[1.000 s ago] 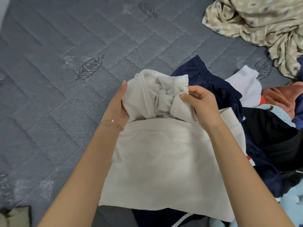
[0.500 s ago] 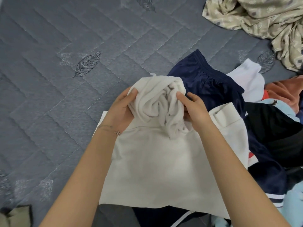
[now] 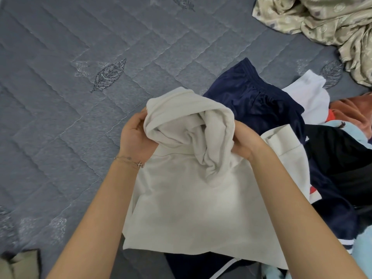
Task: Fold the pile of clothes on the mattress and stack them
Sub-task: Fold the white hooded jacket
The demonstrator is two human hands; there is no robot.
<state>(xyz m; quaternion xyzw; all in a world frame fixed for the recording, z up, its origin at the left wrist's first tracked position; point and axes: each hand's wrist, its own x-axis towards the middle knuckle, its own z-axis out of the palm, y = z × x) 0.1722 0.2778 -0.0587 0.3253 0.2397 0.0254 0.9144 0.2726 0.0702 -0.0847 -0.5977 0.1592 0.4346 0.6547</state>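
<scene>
Fingers (image 3: 141, 118) curled into bunched top of cream garment (image 3: 191, 202), left hand (image 3: 136, 137) and right hand (image 3: 244, 142) either side; right fingertips hidden, I guess tucked under fold. Garment lies on mattress (image 3: 60, 127), edge over clothes pile (image 3: 338, 158). Soft, light, limp; I'd grip at seams. Against half-second back: bunch opened wider, hands slightly further apart.

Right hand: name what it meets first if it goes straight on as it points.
The right hand points left into the bunched cream fabric garment it grips, so that cloth comes first; beyond it, probably the left hand, though depth is unclear.
</scene>
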